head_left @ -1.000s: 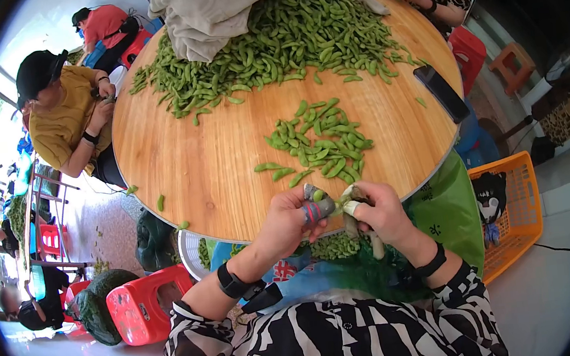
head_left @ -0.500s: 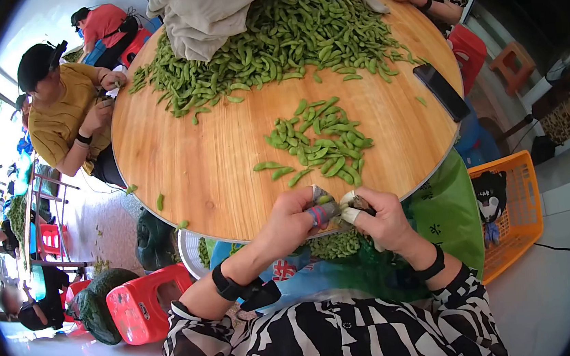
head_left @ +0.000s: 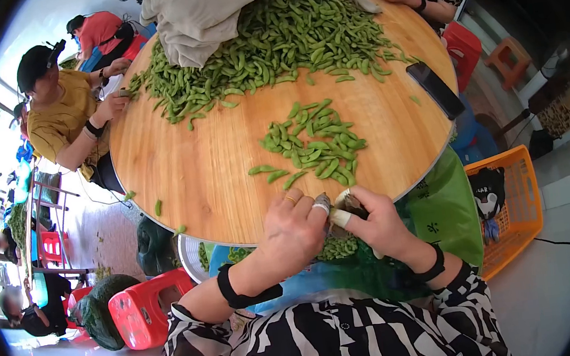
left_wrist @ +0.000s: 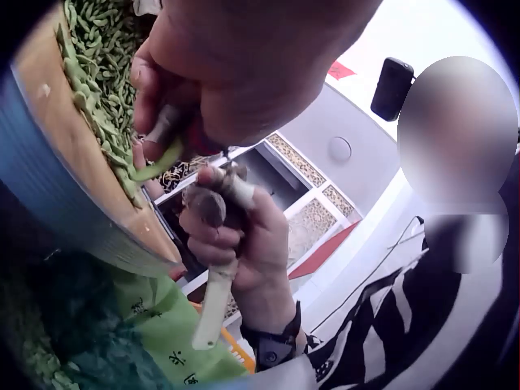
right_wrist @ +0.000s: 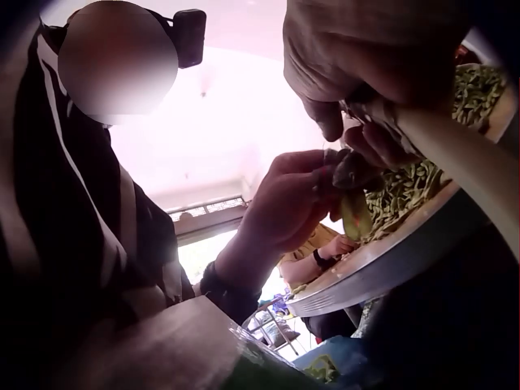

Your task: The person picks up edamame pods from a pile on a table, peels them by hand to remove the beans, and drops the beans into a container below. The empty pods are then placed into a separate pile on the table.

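My left hand [head_left: 293,225] is held at the near edge of the table, its back turned up in the head view. In its fingers it pinches a green bean pod [left_wrist: 162,162], which also shows below the fingertips in the right wrist view [right_wrist: 355,218]. Close beside it, my right hand [head_left: 377,218] grips a tool with a pale flat handle [left_wrist: 213,313]; its working end is hidden between the hands. Fingers of both hands carry grey or white wraps. A small heap of green pods [head_left: 319,140] lies on the table just beyond the hands.
A large pile of pods [head_left: 273,55] covers the far side of the round wooden table [head_left: 180,160], partly under a grey cloth [head_left: 201,14]. A black phone [head_left: 436,91] lies at the right rim. Shelled beans [head_left: 337,247] sit below the hands. An orange basket [head_left: 519,217] stands at right.
My left hand has turned over, knuckles up, hiding the pod it shows in the earlier head frames. The right hand stays near it. The person at left has reached toward the pile.
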